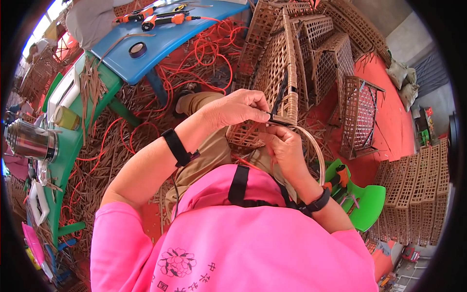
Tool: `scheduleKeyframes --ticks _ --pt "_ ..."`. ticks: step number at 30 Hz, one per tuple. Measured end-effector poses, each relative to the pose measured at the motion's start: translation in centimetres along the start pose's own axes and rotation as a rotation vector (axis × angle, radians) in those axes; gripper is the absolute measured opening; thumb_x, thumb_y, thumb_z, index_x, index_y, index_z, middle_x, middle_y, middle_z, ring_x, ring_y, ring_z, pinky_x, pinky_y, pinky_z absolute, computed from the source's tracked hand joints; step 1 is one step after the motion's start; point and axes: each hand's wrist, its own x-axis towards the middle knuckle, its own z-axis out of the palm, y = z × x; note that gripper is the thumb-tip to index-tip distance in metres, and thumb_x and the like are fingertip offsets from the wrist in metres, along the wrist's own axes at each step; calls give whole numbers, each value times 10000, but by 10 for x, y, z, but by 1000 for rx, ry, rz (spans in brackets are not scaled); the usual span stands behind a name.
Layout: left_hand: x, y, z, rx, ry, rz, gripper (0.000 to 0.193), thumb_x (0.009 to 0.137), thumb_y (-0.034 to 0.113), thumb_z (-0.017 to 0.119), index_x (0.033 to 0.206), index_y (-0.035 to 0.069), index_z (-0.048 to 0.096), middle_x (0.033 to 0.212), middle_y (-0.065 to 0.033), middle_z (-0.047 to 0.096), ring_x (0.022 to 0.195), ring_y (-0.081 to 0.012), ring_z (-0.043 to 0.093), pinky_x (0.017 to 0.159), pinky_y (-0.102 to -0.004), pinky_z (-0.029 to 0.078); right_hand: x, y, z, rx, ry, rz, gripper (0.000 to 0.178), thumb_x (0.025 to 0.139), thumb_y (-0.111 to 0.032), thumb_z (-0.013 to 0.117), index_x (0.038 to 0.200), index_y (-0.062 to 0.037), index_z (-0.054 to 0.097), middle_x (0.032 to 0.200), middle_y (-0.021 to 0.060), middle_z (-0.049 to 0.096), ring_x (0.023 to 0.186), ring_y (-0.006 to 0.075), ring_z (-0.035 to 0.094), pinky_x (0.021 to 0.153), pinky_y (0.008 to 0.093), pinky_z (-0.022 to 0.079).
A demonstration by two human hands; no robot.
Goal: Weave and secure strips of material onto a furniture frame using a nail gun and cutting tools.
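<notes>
A woven basket (pixel 265 73) with an open lattice leans up in front of me, its wrapped rim (pixel 291 73) facing right. My left hand (pixel 236 109) reaches across from the left, closed, its thumb and fingers pinching a strip at the basket's near corner. That pale, flat cane strip (pixel 318 151) curves from the corner down past my right wrist. Just below the left fingertips, my right hand (pixel 284 146) is closed, thumb and forefinger together near the corner. What lies between its fingertips is hidden.
A blue table (pixel 180 34) at the far left bears orange power tools (pixel 168 19) and a tape roll (pixel 137 49). Left stands a green table (pixel 63 160) with a metal flask (pixel 31 141). Loose strips and an orange cord (pixel 209 48) litter the floor. A green chair (pixel 367 204) and stacked baskets (pixel 413 194) stand right.
</notes>
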Motion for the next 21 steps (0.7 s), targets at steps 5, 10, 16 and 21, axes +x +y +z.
scheduleKeyframes --ticks 5,10,16,21 --pt "1 3 1 -19 -1 -22 194 882 190 684 982 29 641 909 2 618 874 -91 557 808 -262 439 -8 -11 -23 -345 -82 -69 214 860 -151 692 974 29 715 752 44 656 688 82 589 634 248 452" --pt "2 4 1 33 44 -36 194 886 205 662 962 26 655 903 7 612 878 -95 552 818 -266 433 -12 -19 -33 -597 -128 -428 163 851 -137 723 917 12 729 751 2 629 660 43 526 600 232 425" --pt "0 4 1 61 79 -80 192 878 206 663 947 27 666 891 5 613 875 -97 547 818 -268 426 -23 -48 -35 -637 -349 -107 205 846 -193 751 841 10 724 761 8 645 642 68 555 571 255 421" --pt "0 5 1 33 74 -57 189 879 203 665 940 23 666 882 6 613 875 -93 545 811 -265 424 -16 -40 -44 -385 -468 -55 150 896 -140 685 866 5 707 779 6 625 696 67 567 596 245 443"
